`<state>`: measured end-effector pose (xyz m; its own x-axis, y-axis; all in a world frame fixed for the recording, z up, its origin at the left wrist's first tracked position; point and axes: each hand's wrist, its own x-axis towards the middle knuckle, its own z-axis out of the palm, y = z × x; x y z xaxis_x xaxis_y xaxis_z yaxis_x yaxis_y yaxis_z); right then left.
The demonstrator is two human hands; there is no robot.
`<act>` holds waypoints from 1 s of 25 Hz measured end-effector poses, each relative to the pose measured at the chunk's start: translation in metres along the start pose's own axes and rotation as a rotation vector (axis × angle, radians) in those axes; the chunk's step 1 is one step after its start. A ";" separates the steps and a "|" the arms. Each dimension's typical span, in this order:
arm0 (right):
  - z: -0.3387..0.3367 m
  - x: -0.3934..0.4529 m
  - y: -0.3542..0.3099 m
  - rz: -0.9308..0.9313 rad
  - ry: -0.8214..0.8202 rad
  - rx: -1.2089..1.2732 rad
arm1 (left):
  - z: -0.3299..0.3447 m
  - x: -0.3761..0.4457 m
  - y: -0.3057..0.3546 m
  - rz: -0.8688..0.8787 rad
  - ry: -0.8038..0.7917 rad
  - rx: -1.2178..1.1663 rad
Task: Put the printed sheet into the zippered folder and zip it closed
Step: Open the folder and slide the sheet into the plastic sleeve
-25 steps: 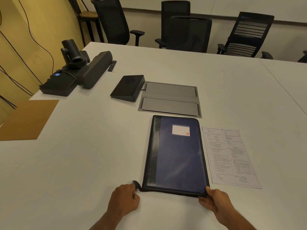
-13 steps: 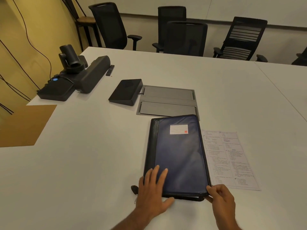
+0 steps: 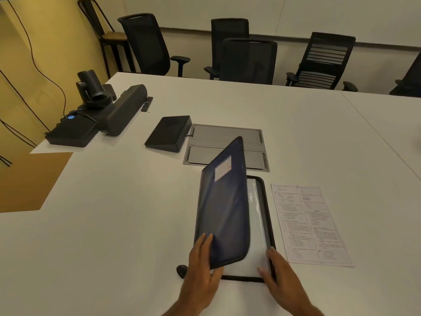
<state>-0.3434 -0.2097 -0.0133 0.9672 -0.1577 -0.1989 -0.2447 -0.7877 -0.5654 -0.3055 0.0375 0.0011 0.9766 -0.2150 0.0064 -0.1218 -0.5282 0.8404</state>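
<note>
The dark blue zippered folder [image 3: 224,208] lies near the table's front edge, its front cover lifted and swung up toward the left. My left hand [image 3: 202,267] holds the cover's near corner, fingers on the outside and thumb under it. White inner pages and clear sleeves [image 3: 256,224] show beneath. My right hand [image 3: 278,272] rests with fingers spread on the folder's lower right corner, on the inner page. The printed sheet [image 3: 311,224] lies flat on the table just right of the folder, untouched. The zipper pull [image 3: 181,270] hangs by the folder's near left corner.
A grey cable hatch [image 3: 227,133] sits in the white table [image 3: 114,213] behind the folder, with a black box [image 3: 168,133] to its left. A camera and speaker bar [image 3: 107,108] stand at the far left. Black office chairs [image 3: 248,60] line the far edge.
The folder was lying shut with both hands at its near edge. My left hand moved onto the cover and has lifted it open to the left; my right hand shifted onto the inner page.
</note>
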 end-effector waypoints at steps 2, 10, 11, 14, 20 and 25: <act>0.010 0.006 0.017 -0.060 -0.156 -0.230 | -0.007 -0.001 -0.009 0.013 0.095 -0.124; 0.022 0.013 0.027 -0.064 -0.181 -0.386 | -0.038 -0.003 -0.053 -0.422 0.411 -0.456; 0.022 0.013 0.027 -0.065 -0.181 -0.392 | -0.043 -0.003 -0.058 -0.507 0.422 -0.536; 0.021 0.014 0.024 -0.054 -0.193 -0.393 | -0.059 -0.005 -0.072 -0.706 0.455 -0.652; 0.019 0.016 0.021 -0.066 -0.196 -0.399 | -0.079 -0.009 -0.089 -0.987 0.402 -0.496; 0.018 0.015 0.017 -0.082 -0.185 -0.400 | -0.090 -0.007 -0.101 -1.054 0.321 -0.308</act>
<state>-0.3345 -0.2146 -0.0406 0.9451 -0.0052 -0.3267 -0.0876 -0.9673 -0.2382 -0.2837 0.1661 -0.0354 0.5729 0.4589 -0.6791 0.7899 -0.0882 0.6068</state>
